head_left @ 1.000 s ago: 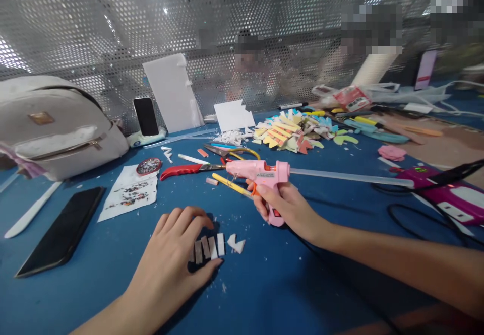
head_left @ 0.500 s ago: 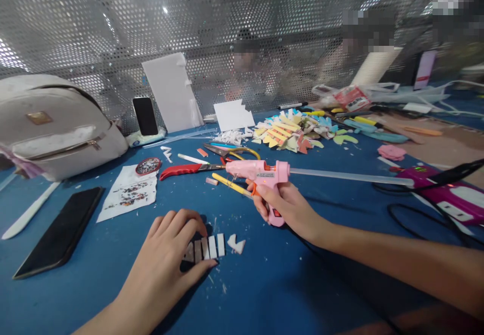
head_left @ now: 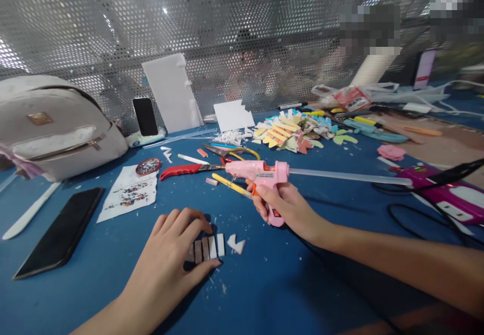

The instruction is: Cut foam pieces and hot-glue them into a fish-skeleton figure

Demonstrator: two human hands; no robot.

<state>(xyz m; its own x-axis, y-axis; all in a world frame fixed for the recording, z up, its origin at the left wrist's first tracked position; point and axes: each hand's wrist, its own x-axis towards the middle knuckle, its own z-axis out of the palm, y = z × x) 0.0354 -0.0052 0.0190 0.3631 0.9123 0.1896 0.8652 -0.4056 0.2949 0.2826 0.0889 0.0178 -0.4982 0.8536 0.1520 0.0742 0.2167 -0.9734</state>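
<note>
My right hand (head_left: 278, 201) is wrapped round the handle of a pink hot glue gun (head_left: 257, 171), a finger at its orange trigger. A long translucent glue stick (head_left: 346, 176) juts from the gun's back, and its nozzle points left. My left hand (head_left: 176, 247) rests on the blue table with thumb and fingers apart, arched over a row of small white strips (head_left: 212, 247). The strips nearest the palm lie in shadow, partly covered by the hand. Just right of the row are small white offcuts (head_left: 236, 244).
Behind the gun lie a red-handled tool (head_left: 183, 171), a yellow pen (head_left: 231, 184) and scissors (head_left: 244, 152). A heap of coloured cut pieces (head_left: 287, 131) sits farther back. At left are a dark phone (head_left: 62, 231) and backpack (head_left: 64, 133); a magenta power strip (head_left: 446, 196) and cables lie right.
My left hand has shifted slightly right along the strips, its index fingertip and thumb a little farther over. The right hand and glue gun have stayed almost still.
</note>
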